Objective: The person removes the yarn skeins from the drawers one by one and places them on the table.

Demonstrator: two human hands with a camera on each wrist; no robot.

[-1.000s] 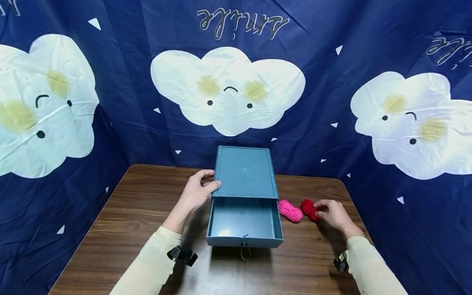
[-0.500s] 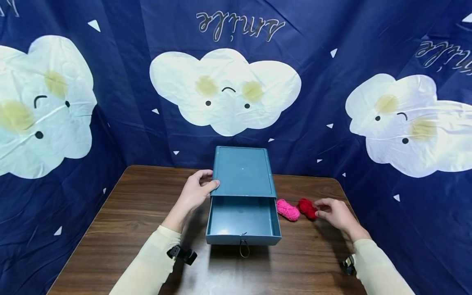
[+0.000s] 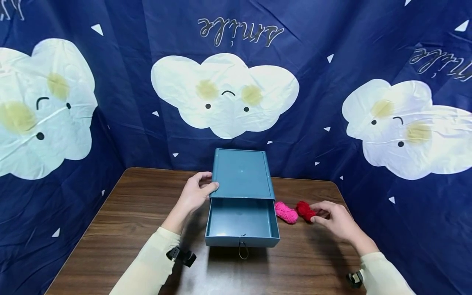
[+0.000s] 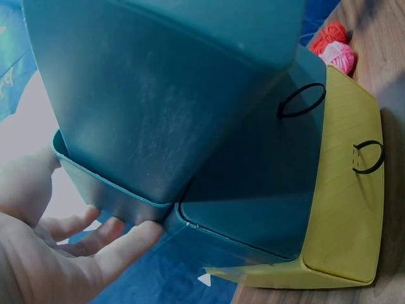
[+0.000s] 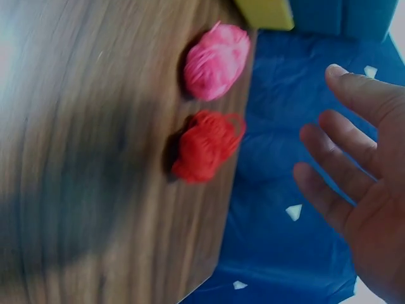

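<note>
I judge the step in hand to be the handling of the red yarn (image 3: pixel 305 211), since my right hand (image 3: pixel 337 219) is right at it, thumb and fingers spread well apart with nothing between them. From the head view my fingertips seem almost on the yarn, yet the right wrist view shows a gap — so I hold nothing there. The red yarn lies on the wooden table (image 3: pixel 147 213), just beside the pink yarn (image 3: pixel 286 212), which sits between it and the right side of the drawer unit (image 3: pixel 241 172). My left hand (image 3: pixel 193 192) rests against the unit's left side, thumb at the upper edge, fingers fairly straight with their tips on the wall; I take that as steadying rather than lifting. The top drawer (image 3: pixel 241 242) is pulled out towards me, a bare floor showing inside, and below it I can make out a lower teal drawer (image 4: pixel 266 183) and a yellow drawer (image 4: pixel 345 209), each with a dark loop. Whether my right hand is arriving at the yarn or leaving it, I cannot tell. If I want the red yarn, the move calls for bringing thumb and fingertips down on either side and pinching gently — it looks soft, and a loose strand could catch. If not, it calls for lifting clear without nudging it.
</note>
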